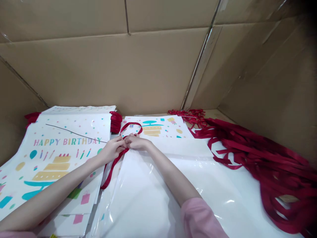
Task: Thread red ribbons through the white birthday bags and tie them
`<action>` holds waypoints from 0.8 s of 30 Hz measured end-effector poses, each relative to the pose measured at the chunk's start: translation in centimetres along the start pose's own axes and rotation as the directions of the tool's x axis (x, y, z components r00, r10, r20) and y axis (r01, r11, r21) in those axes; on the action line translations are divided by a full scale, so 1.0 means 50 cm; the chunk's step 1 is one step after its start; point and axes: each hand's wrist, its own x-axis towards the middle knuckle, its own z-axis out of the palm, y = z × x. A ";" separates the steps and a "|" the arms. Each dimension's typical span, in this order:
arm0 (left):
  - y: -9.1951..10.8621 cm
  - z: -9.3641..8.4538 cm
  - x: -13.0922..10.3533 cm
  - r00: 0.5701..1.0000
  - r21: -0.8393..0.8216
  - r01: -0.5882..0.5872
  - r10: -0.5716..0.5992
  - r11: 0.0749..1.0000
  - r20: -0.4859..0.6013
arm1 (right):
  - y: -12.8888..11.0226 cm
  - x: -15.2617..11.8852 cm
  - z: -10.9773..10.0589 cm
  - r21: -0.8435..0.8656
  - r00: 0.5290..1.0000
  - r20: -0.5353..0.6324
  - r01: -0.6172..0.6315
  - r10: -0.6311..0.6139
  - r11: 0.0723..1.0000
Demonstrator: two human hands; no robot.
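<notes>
Both hands meet on the ribbon (130, 127) at the top edge of the bag (158, 185) lying before me. Left hand (113, 148) and right hand (136, 142) pinch it, fingertips touching, forearms stretched out low. The loop is formed but looks untied. A done stack (56, 148) sits left of the bag, spare ribbons (260, 158) right.

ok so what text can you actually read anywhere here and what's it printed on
"HAPPY BIRTHDAY": in pastel capitals on the top bag of the stack of printed bags, left of the left hand.
The bag under the right hand shows only a cake picture at its far end, no words.
No readable print on the cardboard walls or the red ribbons.
</notes>
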 end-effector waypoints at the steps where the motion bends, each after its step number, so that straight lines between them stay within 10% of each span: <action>1: 0.000 0.002 0.001 1.000 0.002 0.025 -0.025 1.000 -0.010 | -0.001 0.000 0.001 0.000 1.000 -0.007 0.002 -0.002 1.000; 9: -0.006 -0.013 -0.006 0.987 0.172 0.144 -0.153 0.974 0.038 | 0.000 0.009 0.005 -0.024 0.999 0.035 0.010 -0.009 1.000; 24: -0.020 0.003 0.005 0.992 0.128 -0.077 0.063 0.989 0.112 | -0.002 0.014 0.013 -0.048 1.000 0.025 0.008 -0.006 0.999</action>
